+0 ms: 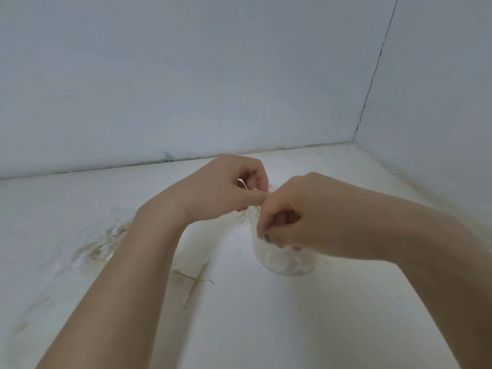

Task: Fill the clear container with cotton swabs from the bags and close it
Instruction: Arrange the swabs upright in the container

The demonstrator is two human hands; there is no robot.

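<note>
The white table [266,315] fills the lower half of the view, meeting pale walls [186,75] that corner at about 1 o'clock. At 9 o'clock from the hands lies a crumpled clear bag [106,243] with pale sticks showing through, blurred. At 6 o'clock from the left wrist a few loose swabs [194,279] lie crossed on the table.

The container [285,262] stands just right of centre, packed with white swab heads, its upper part hidden beneath the right hand [287,217]. That hand's fingers curl down over the container's rim; whether they grip the rim, a bag or swabs I cannot tell. The left hand [226,187], at 11 o'clock from the right and touching it, pinches something thin and clear between thumb and fingers, probably a bag edge, though blur leaves this uncertain. No lid is visible.

Risks, as I judge them: both hands work over the mouth, so a tug on the film could tip the light container and spill swabs. Swabs crowded at the rim could also snag, bend, or later keep a lid from seating.
</note>
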